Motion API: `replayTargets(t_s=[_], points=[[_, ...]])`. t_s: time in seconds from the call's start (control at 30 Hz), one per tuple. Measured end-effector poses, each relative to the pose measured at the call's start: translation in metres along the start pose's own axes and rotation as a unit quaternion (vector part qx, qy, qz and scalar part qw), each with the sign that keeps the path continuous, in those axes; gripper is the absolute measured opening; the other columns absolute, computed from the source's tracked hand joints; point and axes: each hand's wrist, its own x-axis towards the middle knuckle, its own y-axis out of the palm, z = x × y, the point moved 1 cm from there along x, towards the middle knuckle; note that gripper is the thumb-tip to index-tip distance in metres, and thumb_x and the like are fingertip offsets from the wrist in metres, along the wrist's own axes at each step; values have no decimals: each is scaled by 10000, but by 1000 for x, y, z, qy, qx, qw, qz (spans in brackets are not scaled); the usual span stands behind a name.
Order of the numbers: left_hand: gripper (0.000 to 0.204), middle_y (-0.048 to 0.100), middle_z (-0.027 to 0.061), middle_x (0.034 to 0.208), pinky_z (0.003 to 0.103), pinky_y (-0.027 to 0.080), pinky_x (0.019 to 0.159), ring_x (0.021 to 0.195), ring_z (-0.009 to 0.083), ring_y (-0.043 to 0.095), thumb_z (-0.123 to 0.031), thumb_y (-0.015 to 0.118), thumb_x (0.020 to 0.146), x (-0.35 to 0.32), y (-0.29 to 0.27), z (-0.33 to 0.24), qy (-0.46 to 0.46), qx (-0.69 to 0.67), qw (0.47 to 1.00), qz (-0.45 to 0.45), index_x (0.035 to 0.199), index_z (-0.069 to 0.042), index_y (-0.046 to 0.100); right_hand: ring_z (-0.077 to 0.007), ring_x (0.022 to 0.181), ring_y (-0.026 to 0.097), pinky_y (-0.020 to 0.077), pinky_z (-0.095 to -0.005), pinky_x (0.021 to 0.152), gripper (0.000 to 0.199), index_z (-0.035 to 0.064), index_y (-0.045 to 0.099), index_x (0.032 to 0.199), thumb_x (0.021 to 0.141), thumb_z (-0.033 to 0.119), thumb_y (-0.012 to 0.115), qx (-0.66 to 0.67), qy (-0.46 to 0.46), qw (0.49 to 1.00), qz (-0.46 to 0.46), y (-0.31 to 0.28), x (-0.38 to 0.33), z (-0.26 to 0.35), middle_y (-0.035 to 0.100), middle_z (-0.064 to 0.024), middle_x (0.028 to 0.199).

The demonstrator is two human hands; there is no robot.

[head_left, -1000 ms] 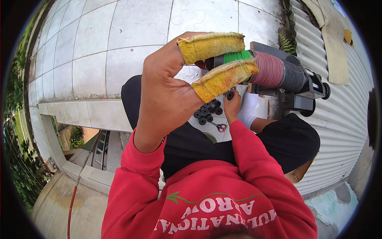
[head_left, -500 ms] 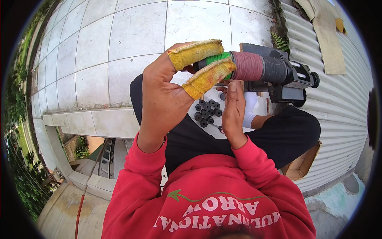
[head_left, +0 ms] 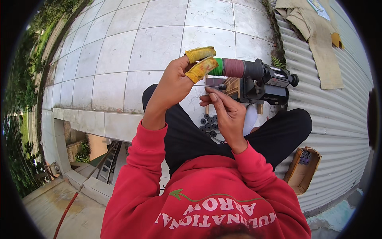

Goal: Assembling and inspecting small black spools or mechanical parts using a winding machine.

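Red long-sleeved sweatshirt with white lettering, black trousers, yellow cloth wraps on left hand [head_left: 175, 81] fingers [head_left: 200, 53].

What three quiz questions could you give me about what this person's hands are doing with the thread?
1. True or false: the left hand has yellow wraps on two fingers.
2. What colour is the thread on the spool of the black winding machine? A) blue B) dark red C) white
3. What lies on the floor under the right hand?

Key: 1. True. 2. B; a green band shows at the spool's end. 3. A cluster of small black bobbins, between the person's legs.
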Motion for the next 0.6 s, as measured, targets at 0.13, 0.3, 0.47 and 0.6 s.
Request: replayTargets(t_s=[0.13,0.3,0.47,0.6], points=[[346,769,36,1063,284,548,803,921,99,696,-232,622,1122,6,0,-8,-47,52,998,8,1377,-15,711,-166,890,791,604,-296,796,234,-10,798,1240,1097,130,680,-49,-45,998,-10,1,5,2,828,-116,980],[362,757,30,1006,277,508,770,887,111,717,-265,561,1143,7,2,-18,-53,79,995,7,1379,-29,701,-161,878,778,595,-312,809,241,-43,790,1157,1108,155,663,-126,-77,989,-9,-1,14,4,819,-117,951],[394,725,72,1038,299,535,795,877,134,708,-210,507,1151,11,-5,-21,-62,107,991,51,1438,17,653,-161,870,770,590,-316,804,257,-49,780,1130,1122,162,634,-142,-88,986,-14,1,17,2,813,-107,931],[397,740,76,984,317,538,756,831,148,695,-281,570,1137,18,-5,-20,-82,84,992,56,1352,28,696,-278,833,781,576,-380,752,245,-18,779,1087,1111,184,643,-161,-128,978,-30,3,20,-1,805,-139,912]])
